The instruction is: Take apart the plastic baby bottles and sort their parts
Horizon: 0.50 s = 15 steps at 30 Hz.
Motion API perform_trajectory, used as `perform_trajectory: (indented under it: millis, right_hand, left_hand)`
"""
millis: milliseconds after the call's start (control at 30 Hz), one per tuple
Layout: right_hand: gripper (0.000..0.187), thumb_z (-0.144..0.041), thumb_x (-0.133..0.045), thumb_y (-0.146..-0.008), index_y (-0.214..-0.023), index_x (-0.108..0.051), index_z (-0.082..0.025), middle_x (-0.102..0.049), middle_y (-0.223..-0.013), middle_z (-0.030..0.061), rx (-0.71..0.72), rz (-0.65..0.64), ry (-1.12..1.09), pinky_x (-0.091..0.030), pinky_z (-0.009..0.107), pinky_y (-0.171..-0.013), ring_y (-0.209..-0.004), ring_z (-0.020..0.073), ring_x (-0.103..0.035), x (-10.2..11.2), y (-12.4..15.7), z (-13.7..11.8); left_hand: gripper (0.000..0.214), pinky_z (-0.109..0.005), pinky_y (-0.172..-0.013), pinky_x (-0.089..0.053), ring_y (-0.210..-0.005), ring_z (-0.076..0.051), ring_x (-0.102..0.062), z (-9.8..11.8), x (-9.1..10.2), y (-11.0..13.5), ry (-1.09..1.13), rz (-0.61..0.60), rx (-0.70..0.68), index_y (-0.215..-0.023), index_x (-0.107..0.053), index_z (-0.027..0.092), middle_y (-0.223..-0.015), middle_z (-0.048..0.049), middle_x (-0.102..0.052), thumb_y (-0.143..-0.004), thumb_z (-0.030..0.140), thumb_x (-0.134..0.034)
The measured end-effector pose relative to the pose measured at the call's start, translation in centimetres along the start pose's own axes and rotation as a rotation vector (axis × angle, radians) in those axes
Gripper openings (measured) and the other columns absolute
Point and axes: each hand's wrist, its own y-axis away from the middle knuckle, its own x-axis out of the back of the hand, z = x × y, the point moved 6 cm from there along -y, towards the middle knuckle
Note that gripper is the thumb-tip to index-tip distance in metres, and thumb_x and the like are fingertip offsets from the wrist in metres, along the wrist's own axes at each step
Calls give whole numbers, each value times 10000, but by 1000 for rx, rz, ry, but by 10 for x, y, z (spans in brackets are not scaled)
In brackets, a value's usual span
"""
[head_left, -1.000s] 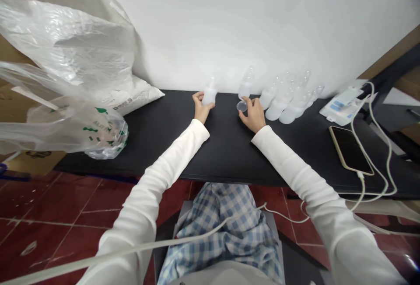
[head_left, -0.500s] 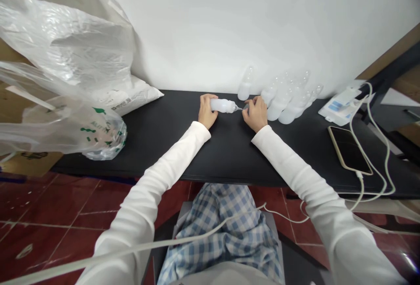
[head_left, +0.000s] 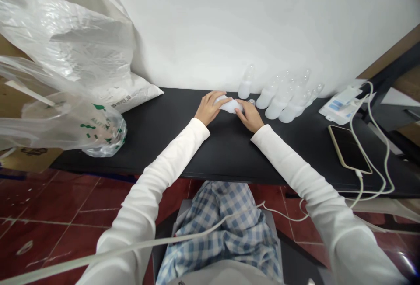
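Observation:
A white translucent bottle (head_left: pixel 230 106) lies on its side between my two hands above the black tabletop (head_left: pixel 226 145). My left hand (head_left: pixel 210 106) is wrapped around its left part, fingers over the top. With thumb and fingers my right hand (head_left: pixel 250 115) grips the right end, hiding its tip. Just beyond the right fingers shows a small clear round piece (head_left: pixel 251 102); whether it is loose or part of the bottle I cannot tell. Behind it one similar bottle (head_left: pixel 244 87) with a clear pointed top stands upright. Several more upright bottles (head_left: pixel 288 111) cluster to the right.
A large white plastic sack (head_left: pixel 98 49) and a clear bag with green print (head_left: pixel 101 132) take up the left. At right lie a phone (head_left: pixel 349 149) on a white cable (head_left: pixel 385 154) and a white-and-blue packet (head_left: pixel 339 105). A white wall (head_left: pixel 203 31) backs the table.
My right hand has moved left onto the bottle's right end, where a thin tip showed before. My left fingers have shifted further over the bottle. The small clear round piece now shows.

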Motion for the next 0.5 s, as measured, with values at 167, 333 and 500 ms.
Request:
perform_trajectory:
  millis: [167, 333, 500]
  right_hand:
    - [761, -610, -33, -1035, -1199, -639, -181, -716, -1080, 136, -80, 26, -61, -499, 413, -909, -972, 252, -655, 1, 1, 10]
    - [917, -590, 93, -1013, -881, -724, -195, -697, -754, 109, -208, 62, -22, -514, 408, -777, -710, 245, -627, -4, 5, 16]
    - [909, -560, 53, -1029, -778, -735, -182, -700, -707, 140, -232, 189, 84, -509, 441, -722, -679, 271, -617, -6, 9, 24]
  left_hand:
    - [589, -440, -1094, -433, -1186, -317, -615, -4, 3, -1, -23, -75, -28, -1180, -641, 233, -1247, -107, -675, -679, 436, -874]
    - [337, -332, -888, -499, -882, -226, -678, 0, -7, 7, 78, -43, 172, -1008, -633, 237, -957, -34, -696, -839, 521, -699]
    - [276, -322, -811, -488, -783, -211, -647, -4, -16, 13, 324, 78, 406, -799, -593, 241, -703, 9, -592, -843, 481, -722]
